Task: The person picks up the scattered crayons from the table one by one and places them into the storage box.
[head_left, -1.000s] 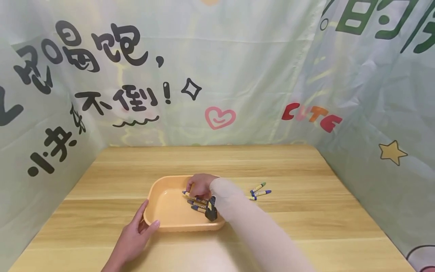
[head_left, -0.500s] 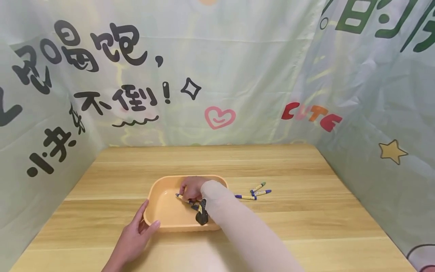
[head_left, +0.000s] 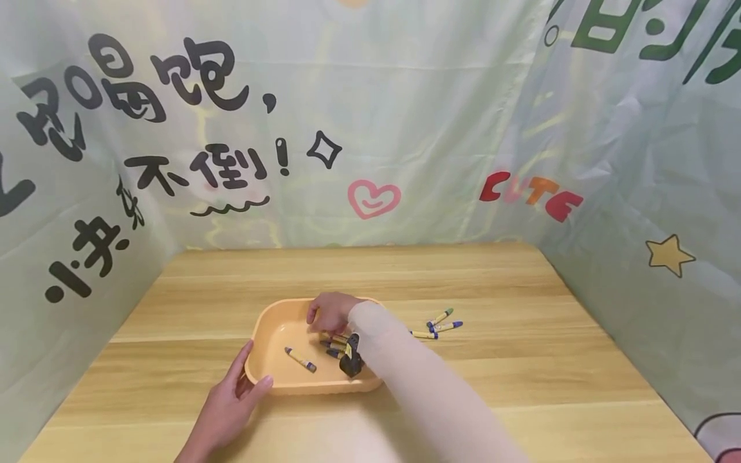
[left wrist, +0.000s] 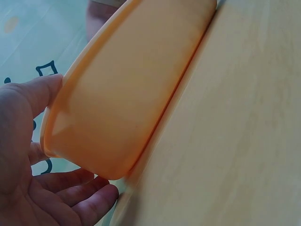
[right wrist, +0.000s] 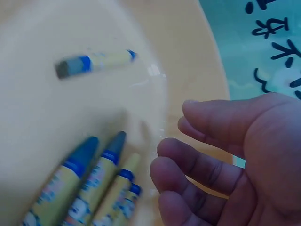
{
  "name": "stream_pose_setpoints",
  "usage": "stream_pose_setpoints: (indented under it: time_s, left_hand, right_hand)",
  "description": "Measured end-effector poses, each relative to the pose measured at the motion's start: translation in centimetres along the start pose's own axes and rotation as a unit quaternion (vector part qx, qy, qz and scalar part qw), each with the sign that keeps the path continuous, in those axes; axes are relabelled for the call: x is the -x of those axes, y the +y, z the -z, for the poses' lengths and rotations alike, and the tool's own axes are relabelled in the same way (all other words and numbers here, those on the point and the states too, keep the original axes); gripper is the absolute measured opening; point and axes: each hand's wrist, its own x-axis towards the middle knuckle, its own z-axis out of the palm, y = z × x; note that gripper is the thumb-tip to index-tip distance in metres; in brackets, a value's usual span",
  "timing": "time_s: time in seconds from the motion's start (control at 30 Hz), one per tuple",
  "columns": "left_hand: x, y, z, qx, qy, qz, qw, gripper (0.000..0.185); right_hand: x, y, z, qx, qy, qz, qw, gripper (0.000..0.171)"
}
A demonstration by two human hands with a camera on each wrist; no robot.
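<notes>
A shallow orange tray (head_left: 272, 328) stands on the table. My left hand (head_left: 228, 402) holds its near left corner, and in the left wrist view the thumb (left wrist: 44, 94) lies at the rim with the other fingers around the corner. My right hand (head_left: 332, 312) is over the tray's far side, fingers loosely bent and holding nothing. One crayon with a greyish tip (right wrist: 96, 65) lies apart on the tray floor. Several more crayons (right wrist: 89, 188) lie side by side below the right fingers, partly hidden in the head view by the black wrist camera (head_left: 350, 360).
Three crayons (head_left: 446, 326), one with a green tip, lie on the wooden table (head_left: 492, 399) right of the tray, partly behind the right sleeve (head_left: 428, 373). Printed cloth walls (head_left: 417, 128) enclose the table at the back and both sides.
The right hand has let go of a crayon, which now lies apart towards the tray's near left. That hand has lifted away from it towards the tray's far side. The left hand stays put.
</notes>
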Motion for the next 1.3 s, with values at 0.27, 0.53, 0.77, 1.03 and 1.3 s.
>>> stream_pose_setpoints:
  time_s: [0.27, 0.53, 0.77, 1.03, 1.3]
  left_hand:
    - [0.1, 0.0, 0.1, -0.001, 0.006, -0.007, 1.0000, 0.082]
    - [0.1, -0.4, 0.1, 0.012, 0.009, -0.007, 0.9999, 0.083]
    - [0.0, -0.5, -0.1, 0.022, 0.006, -0.013, 0.9997, 0.082]
    - [0.0, -0.2, -0.2, 0.017, 0.002, 0.005, 0.9998, 0.083]
    - [0.0, -0.3, 0.0, 0.012, -0.004, 0.007, 0.9999, 0.082]
  right_hand:
    - [1.6, 1.3, 3.4, -0.024, 0.024, 0.055, 0.998, 0.016]
    - [3.9, 4.3, 6.7, -0.047, 0.078, 0.069, 0.993, 0.013]
    - [6.5, 9.0, 9.0, -0.031, 0.105, 0.061, 0.992, 0.012]
    - [8.5, 13.3, 8.9, -0.029, 0.102, 0.005, 0.994, 0.012]
    - [9.4, 15.7, 6.3, -0.034, 0.099, 0.011, 0.994, 0.008]
